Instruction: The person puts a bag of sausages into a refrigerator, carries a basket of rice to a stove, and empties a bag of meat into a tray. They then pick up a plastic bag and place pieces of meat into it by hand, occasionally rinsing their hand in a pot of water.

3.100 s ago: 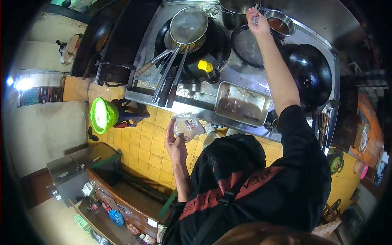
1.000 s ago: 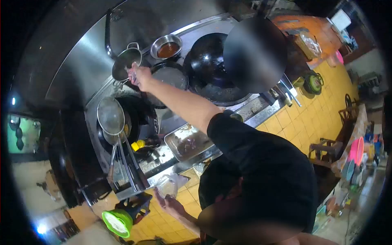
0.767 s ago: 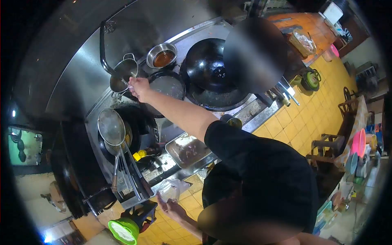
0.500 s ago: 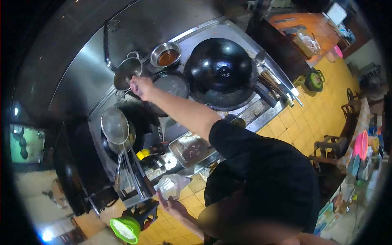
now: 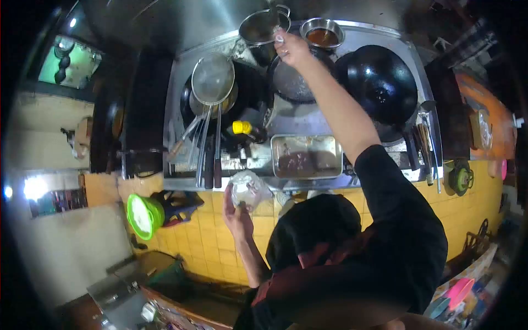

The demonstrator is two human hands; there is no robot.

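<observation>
My right hand [image 5: 291,48] reaches to the back of the stove, at the near rim of a two-handled metal pot [image 5: 257,27]. Its fingers are closed together; something small and whitish shows at the fingertips, too small to name. Low at the stove's front edge, my left hand [image 5: 239,220] holds a clear plastic bag [image 5: 248,188] with its fingers around the side. What lies in the bag is hard to make out. To the right of the pot stands a steel bowl [image 5: 336,34] of reddish-brown liquid.
A large black wok [image 5: 379,82] is at right. A round mesh strainer [image 5: 213,80] lies over another wok at left. Near the front are a metal tray [image 5: 275,159] and a yellow-capped bottle [image 5: 241,127]. A green basin [image 5: 135,217] stands left, beyond the stove.
The view has turned, so the stove now lies level across it. My right hand stays by the pot, my left still holds the plastic bag.
</observation>
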